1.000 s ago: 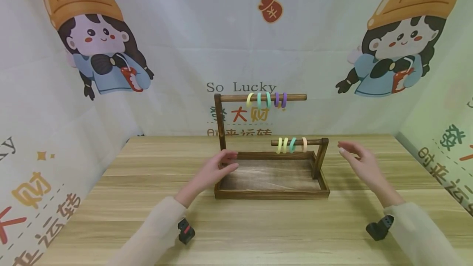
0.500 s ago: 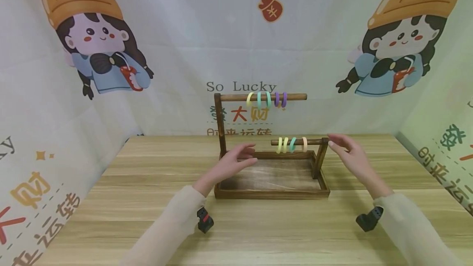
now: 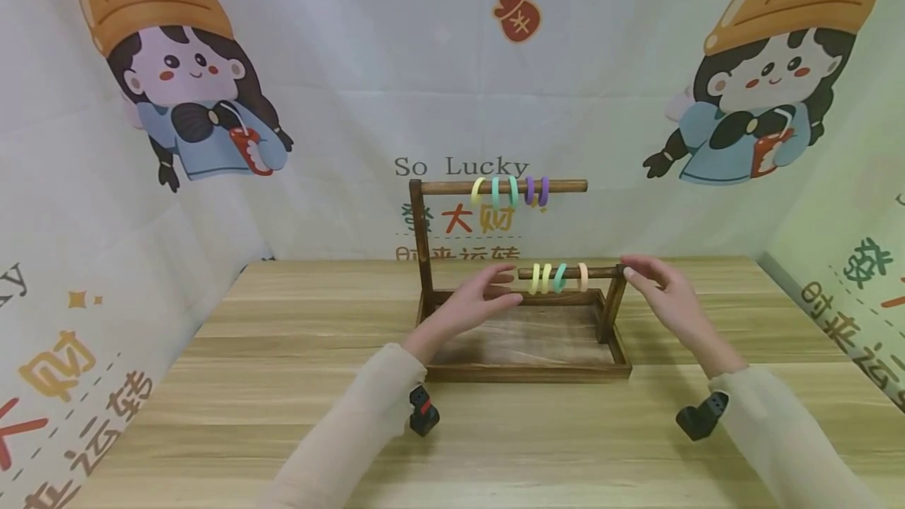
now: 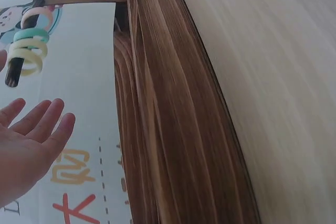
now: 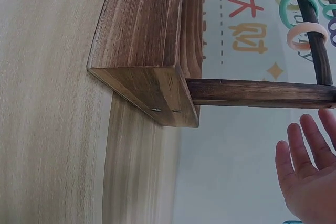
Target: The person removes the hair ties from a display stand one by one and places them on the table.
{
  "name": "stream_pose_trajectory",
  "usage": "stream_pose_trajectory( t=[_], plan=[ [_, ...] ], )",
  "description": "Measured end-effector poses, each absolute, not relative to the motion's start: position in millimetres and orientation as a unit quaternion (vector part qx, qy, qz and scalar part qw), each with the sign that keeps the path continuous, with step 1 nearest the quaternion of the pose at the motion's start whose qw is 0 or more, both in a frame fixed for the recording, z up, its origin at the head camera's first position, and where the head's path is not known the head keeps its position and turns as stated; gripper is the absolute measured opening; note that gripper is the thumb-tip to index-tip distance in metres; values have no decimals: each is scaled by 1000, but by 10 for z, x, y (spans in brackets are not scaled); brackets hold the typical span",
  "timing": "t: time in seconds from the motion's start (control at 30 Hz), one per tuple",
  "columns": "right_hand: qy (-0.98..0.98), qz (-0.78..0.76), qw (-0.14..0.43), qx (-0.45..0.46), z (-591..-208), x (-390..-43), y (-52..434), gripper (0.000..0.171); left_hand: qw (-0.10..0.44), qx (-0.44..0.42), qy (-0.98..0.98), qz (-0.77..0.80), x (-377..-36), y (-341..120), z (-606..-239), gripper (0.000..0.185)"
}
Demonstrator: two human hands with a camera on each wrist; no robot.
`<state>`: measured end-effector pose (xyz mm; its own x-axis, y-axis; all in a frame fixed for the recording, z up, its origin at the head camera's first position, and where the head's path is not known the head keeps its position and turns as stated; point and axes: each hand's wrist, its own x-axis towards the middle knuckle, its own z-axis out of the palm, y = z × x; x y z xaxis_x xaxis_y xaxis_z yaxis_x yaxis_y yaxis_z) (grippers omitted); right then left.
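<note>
- Lower dark wooden rod (image 3: 566, 272), carrying pastel rings (image 3: 557, 277), runs left–right between both hands.
- Left hand (image 3: 481, 301), fingers straight and empty, nears its free end.
- Right hand (image 3: 661, 293), loosely spread, empty, touches the post end.

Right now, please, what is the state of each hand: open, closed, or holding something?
Left hand: open, holding nothing, fingers straight near the free end of the lower dark wooden rod.
Right hand: open, holding nothing, fingertips at the rod's post end.
</note>
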<state>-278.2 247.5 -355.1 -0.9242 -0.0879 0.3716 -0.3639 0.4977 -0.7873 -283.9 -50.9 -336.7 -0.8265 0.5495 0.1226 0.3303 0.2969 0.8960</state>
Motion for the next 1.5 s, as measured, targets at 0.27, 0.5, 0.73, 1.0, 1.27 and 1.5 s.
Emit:
stream_pose_trajectory(
  t=[0.27, 0.5, 0.73, 1.0, 1.27, 1.5],
  plan=[
    [-849, 492, 137, 138, -3510, -2733, 2447, 43, 85, 255, 796, 542, -2746, -310, -3297, 50],
    [-855, 480, 138, 137, -3527, -2740, 2455, 44, 68, 244, 787, 562, -2998, -213, -3582, 54],
    [-850, 491, 136, 136, -3540, -2742, 2449, 42, 68, 234, 786, 568, -3012, -143, -3566, 51],
    [-854, 485, 136, 134, -3556, -2754, 2457, 41, 66, 246, 768, 588, -2857, -136, -3378, 46],
    [-855, 482, 134, 134, -3562, -2768, 2461, 41, 48, 234, 777, 583, -2918, -144, -3450, 45],
    [-852, 487, 133, 137, -3544, -2754, 2460, 42, 59, 218, 782, 581, -2982, -233, -3525, 51]
  ],
)
